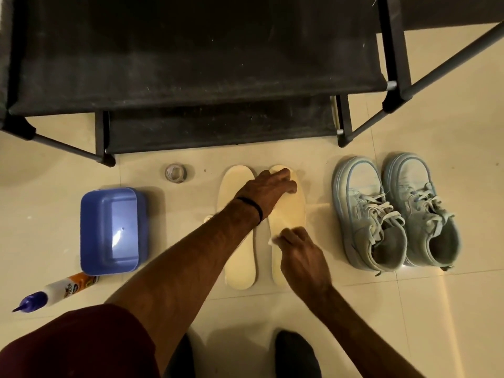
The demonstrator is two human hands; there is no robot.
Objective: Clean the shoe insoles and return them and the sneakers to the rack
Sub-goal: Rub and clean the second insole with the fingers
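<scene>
Insoles lie side by side on the floor tiles in front of the black shoe rack [191, 64], between the blue tub [111, 230] and the pale sneakers [395, 214]. Your left hand [268, 189] presses the toe of the right insole [289, 214], fingers flat, while your right hand [302, 255] pinches a small white wipe [272, 240] against its middle. Cleaning looks underway; next, likely the left insole [240, 257].
</scene>
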